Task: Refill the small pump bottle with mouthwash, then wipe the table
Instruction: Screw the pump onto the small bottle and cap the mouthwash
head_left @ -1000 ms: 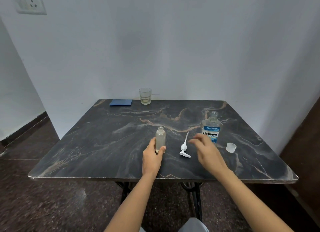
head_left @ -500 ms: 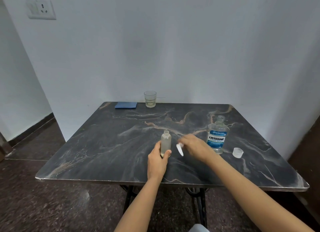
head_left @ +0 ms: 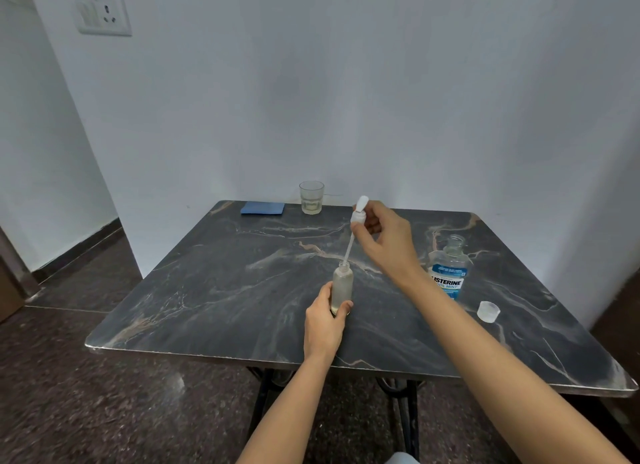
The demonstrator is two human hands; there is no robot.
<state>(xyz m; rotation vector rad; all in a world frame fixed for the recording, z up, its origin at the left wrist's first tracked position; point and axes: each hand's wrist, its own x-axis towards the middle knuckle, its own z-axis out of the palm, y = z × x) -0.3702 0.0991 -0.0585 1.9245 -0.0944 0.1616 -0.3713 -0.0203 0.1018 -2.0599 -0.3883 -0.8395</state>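
Observation:
A small frosted pump bottle (head_left: 342,283) stands upright on the dark marble table (head_left: 221,290), with liquid in it. My left hand (head_left: 325,320) grips its lower part. My right hand (head_left: 384,236) pinches the white pump head (head_left: 358,214) above the bottle; its thin dip tube (head_left: 348,250) slants down with the tip at the bottle's open neck. The open Listerine mouthwash bottle (head_left: 449,273) stands to the right, partly behind my right forearm. Its clear cap (head_left: 488,311) lies on the table near the right edge.
A folded blue cloth (head_left: 262,208) lies at the table's far left edge. A drinking glass (head_left: 311,197) with a little liquid stands beside it against the white wall. Dark stone floor lies left of the table and below it.
My right hand picked the pump head up from the table and lifted it above the small bottle, bringing the tube's tip to the neck. My left hand kept holding the bottle.

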